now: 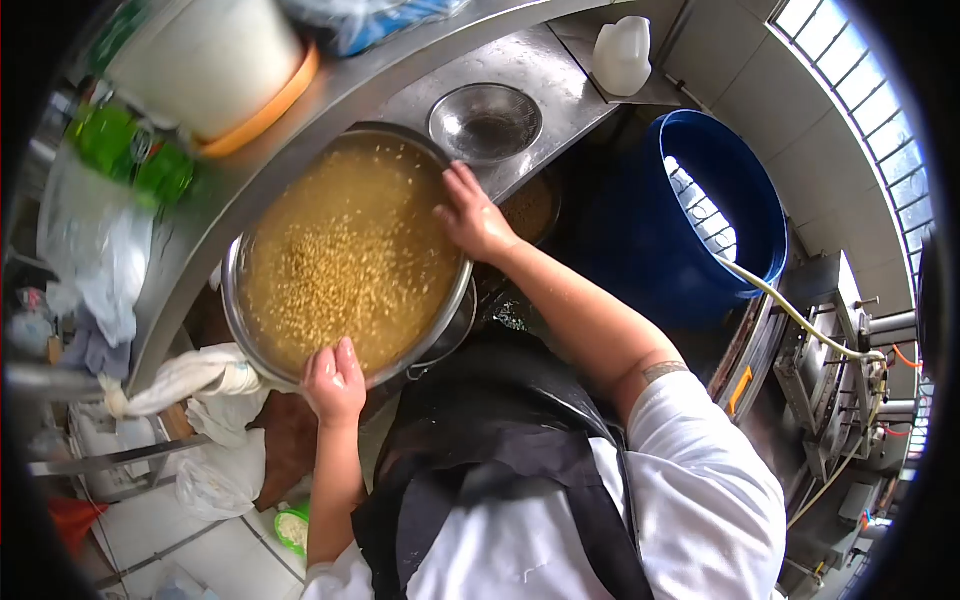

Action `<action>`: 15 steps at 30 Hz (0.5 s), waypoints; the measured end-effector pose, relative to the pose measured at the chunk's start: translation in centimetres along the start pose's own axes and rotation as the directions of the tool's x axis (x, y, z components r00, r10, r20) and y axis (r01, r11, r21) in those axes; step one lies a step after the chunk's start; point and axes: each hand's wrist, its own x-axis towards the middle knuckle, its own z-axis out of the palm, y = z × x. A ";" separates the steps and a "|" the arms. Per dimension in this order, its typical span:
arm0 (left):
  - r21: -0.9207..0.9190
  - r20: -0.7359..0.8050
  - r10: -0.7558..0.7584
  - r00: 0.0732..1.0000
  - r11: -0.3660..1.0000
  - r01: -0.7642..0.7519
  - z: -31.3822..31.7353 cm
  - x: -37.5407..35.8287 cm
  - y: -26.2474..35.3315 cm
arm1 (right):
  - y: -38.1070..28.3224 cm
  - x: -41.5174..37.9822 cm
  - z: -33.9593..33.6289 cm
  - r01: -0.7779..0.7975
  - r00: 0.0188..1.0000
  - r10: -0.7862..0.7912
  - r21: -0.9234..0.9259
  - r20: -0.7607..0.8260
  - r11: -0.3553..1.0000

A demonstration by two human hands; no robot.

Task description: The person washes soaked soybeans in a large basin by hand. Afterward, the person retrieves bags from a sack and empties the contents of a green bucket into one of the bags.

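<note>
A large round metal basin (232,290) is full of cloudy yellowish water with many pale yellow beans (335,280), which look like soybeans. Most of them gather in the middle, and a few float near the far rim. My left hand (336,382) grips the near rim, thumb and fingers bent over the edge. On the right side of the basin, my right hand (477,218) is closed over the rim, fingertips toward the water. Part of another metal pot (455,325) shows beneath the basin.
A metal strainer (486,122) rests on the steel counter (420,100) at the back. To the right stands a blue barrel (640,240) with a hose (790,310) across its rim. A white jug (622,57), green bottles (130,155) and a knotted white cloth (195,380) surround the workspace.
</note>
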 end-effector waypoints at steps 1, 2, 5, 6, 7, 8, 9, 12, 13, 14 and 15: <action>-0.039 0.008 0.022 1.000 0.999 -0.022 -0.2 -0.2 -0.3 | -0.4 -0.6 0.7 -0.120 0.992 0.120 0.013 -0.027 0.993; -0.078 0.017 0.040 0.999 0.996 -0.038 -0.5 -0.5 -0.6 | -0.8 -1.6 1.2 -0.219 0.975 0.219 0.028 -0.026 0.975; -0.067 -0.006 0.038 0.999 0.997 -0.039 -1.4 0.2 -1.5 | -2.2 -2.8 2.2 -0.255 0.966 0.256 0.021 -0.048 0.967; -0.074 -0.015 0.028 0.999 0.997 -0.029 -1.6 0.4 -2.2 | -2.7 -3.0 2.5 -0.247 0.968 0.247 0.009 -0.043 0.969; -0.071 0.009 0.004 1.000 0.997 -0.004 -1.8 0.5 -3.1 | -3.0 -3.3 2.9 -0.279 0.960 0.279 -0.017 -0.033 0.960; -0.069 0.037 -0.016 0.999 0.997 0.018 -2.0 0.6 -3.9 | -3.2 -3.7 3.2 -0.316 0.949 0.315 -0.042 -0.026 0.948; -0.067 0.047 -0.041 0.998 0.997 0.045 -2.3 0.9 -4.5 | -2.3 -3.9 4.5 -0.298 0.954 0.296 -0.193 -0.042 0.935; -0.064 0.110 -0.154 0.982 0.985 0.162 -2.8 1.9 -6.2 | -3.4 -6.4 5.9 -0.166 0.986 0.162 -0.420 -0.046 0.892; -0.067 0.106 -0.145 0.984 0.986 0.152 -2.7 1.9 -6.8 | -5.4 -7.2 4.8 -0.233 0.969 0.248 -0.321 0.007 0.918; -0.070 0.102 -0.132 0.986 0.988 0.140 -2.5 2.0 -7.3 | -7.5 -8.1 3.7 -0.311 0.941 0.332 -0.228 0.061 0.923; -0.102 0.091 -0.127 0.988 0.985 0.136 -2.5 2.0 -7.6 | -8.2 -9.3 3.4 -0.295 0.945 0.317 -0.210 0.082 0.932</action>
